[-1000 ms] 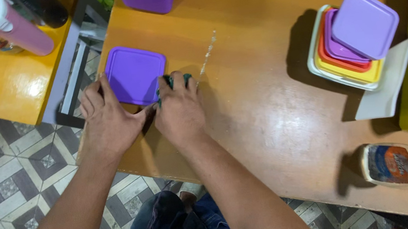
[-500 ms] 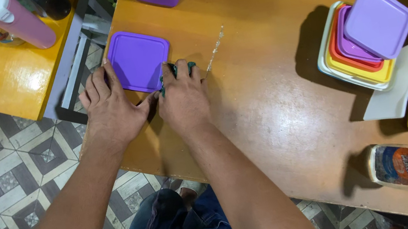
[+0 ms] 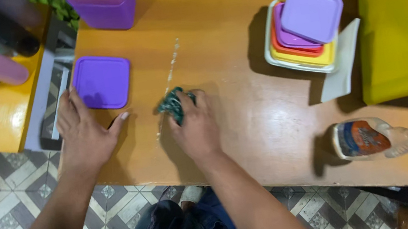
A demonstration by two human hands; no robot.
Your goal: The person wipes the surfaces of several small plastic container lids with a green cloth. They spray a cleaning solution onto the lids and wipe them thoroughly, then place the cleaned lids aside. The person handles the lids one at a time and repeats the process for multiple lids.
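My right hand (image 3: pixel 196 125) presses a dark green cloth (image 3: pixel 172 104) flat on the orange-brown wooden table (image 3: pixel 247 113), beside a pale streak of residue (image 3: pixel 171 66). My left hand (image 3: pixel 83 133) lies flat on the table near its left edge, fingers spread, holding nothing. Its fingertips are just below a square purple lid (image 3: pixel 102 82) that lies flat on the table.
A stack of square lids and containers, purple on top (image 3: pixel 304 27), stands at the right with a white sheet (image 3: pixel 342 64) beside it. A spray bottle (image 3: pixel 385 138) lies at the near right edge. A purple container (image 3: pixel 104 5) stands at the back; a yellow surface (image 3: pixel 400 20) is at far right.
My right hand has slid the cloth to the right, away from the purple lid and my left hand. The left hand has stayed by the lid.
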